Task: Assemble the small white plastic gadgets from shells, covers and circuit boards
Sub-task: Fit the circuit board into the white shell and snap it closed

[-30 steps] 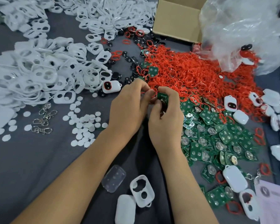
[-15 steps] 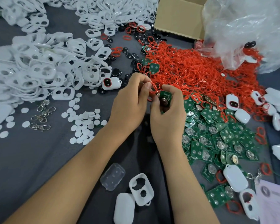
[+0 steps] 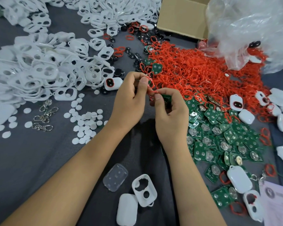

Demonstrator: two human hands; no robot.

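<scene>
My left hand (image 3: pixel 129 101) pinches the upper end of a thin red ring (image 3: pixel 151 88) between thumb and fingers. My right hand (image 3: pixel 170 113) pinches the ring's lower end and also grips a green circuit board (image 3: pixel 167 97), mostly hidden behind its fingers. Both hands hover above the dark cloth, at the edge of the red ring heap (image 3: pixel 203 74). Near the front edge lie a white cover with two holes (image 3: pixel 145 190), a plain white shell (image 3: pixel 127 209) and a clear plastic insert (image 3: pixel 115 176).
White covers (image 3: pixel 39 67) pile up at the left, with white discs (image 3: pixel 87 121) and metal clasps (image 3: pixel 43 116) below them. Green boards (image 3: pixel 219 141) spread to the right among several assembled gadgets (image 3: pixel 238 181). A cardboard box (image 3: pixel 181 15) and a plastic bag (image 3: pixel 252 30) stand behind.
My hands have drawn slightly apart and a red ring is now stretched between them. The green board has slipped deeper behind my right fingers.
</scene>
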